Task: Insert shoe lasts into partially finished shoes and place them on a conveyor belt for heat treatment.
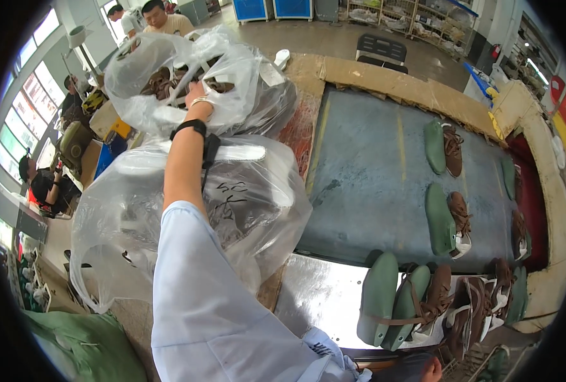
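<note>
- Evidently the left hand (195, 93) is inside the open mouth of the upper bag (162, 118), among brown uppers (160, 84); that puts the work's own things just beyond the left edge of the conveyor belt (359, 165), toward its far corner.
- The left fingers are mostly sunk among the uppers and film, so I cannot tell whether they pinch one or lie spread.
- Only part of the right hand (432, 370) shows, at the lower rim of the view, just beside the metal plate's near side; its fingers look bent, but what they hold, if anything, I cannot tell.
- The upper bag sits against the lower bag (251, 210), mouth gaping, probably so that a hand can enter without tearing the film.
- Toward the belt's right edge, green lasts (434, 148) lie each beside a brown shoe (453, 151), presumably to keep form and upper matched.
- More lasts (380, 296) and shoes crowd the right half of the metal plate (321, 286) along the belt's near edge, perhaps to be within easy reach of the body; a brown strip passes over two of them.
- Cardboard (397, 83) covers the belt's far edge, likely as padding against knocks.
</note>
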Demonstrator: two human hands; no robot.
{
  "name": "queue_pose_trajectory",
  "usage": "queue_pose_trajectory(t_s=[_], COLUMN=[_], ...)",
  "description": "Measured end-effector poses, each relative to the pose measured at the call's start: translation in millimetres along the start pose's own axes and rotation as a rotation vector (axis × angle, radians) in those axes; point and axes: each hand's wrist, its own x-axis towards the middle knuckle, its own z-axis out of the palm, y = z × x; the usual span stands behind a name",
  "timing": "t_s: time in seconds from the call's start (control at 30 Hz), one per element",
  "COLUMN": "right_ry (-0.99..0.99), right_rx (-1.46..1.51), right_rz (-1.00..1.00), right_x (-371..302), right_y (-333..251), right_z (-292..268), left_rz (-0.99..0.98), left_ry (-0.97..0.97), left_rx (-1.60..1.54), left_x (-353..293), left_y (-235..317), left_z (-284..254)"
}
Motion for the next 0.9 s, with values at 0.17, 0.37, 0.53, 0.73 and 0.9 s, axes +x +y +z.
queue_pose_trajectory(t_s=[0.17, 0.37, 0.53, 0.73, 0.9], right_ry=[-0.138, -0.322, -0.313, -0.291, -0.312], right_rx=[-0.150, 0.362, 0.448, 0.513, 0.454], right_rz=[0.040, 0.137, 0.110, -0.034, -0.197], right_x=[19, 51, 41, 68, 45], right_y=[2, 32, 43, 61, -12], right_z=[10, 51, 34, 39, 28], left_rz=[0.136, -0.146, 0.337, 0.713, 0.446], left_ry=[0.064, 0.021, 0.754, 1.174, 1.007], left_rx=[0.548, -0.055, 0.140, 0.214, -0.306], left_x=[-8, 31, -37, -75, -165], left_y=[-21, -90, -8, 28, 32], left_z=[-33, -65, -130, -333, -448])
